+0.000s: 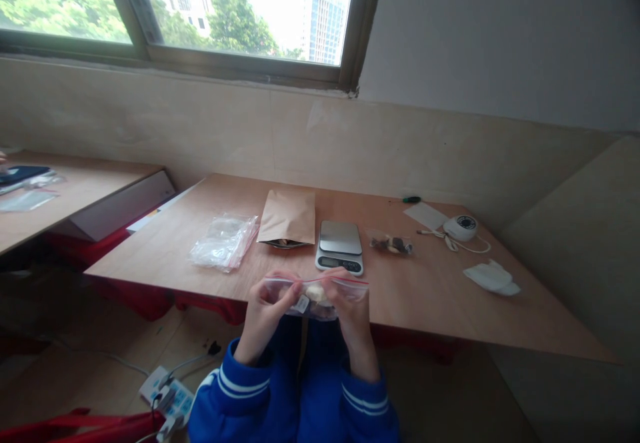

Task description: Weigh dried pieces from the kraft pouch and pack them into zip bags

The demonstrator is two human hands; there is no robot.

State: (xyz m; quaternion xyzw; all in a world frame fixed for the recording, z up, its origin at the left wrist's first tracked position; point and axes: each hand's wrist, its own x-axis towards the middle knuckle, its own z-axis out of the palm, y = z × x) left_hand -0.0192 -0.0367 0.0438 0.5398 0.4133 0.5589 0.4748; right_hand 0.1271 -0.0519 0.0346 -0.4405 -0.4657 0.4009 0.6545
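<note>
While left hand (267,307) and right hand (353,304) pinch a zip-lock bag (318,304) — digital scale (340,239) at its one o'clock, kraft pouch (289,217) at eleven

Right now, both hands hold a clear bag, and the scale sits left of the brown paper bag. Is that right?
No: the head view shows the scale right of the brown paper bag. The left hand and right hand do hold a clear bag.
</note>
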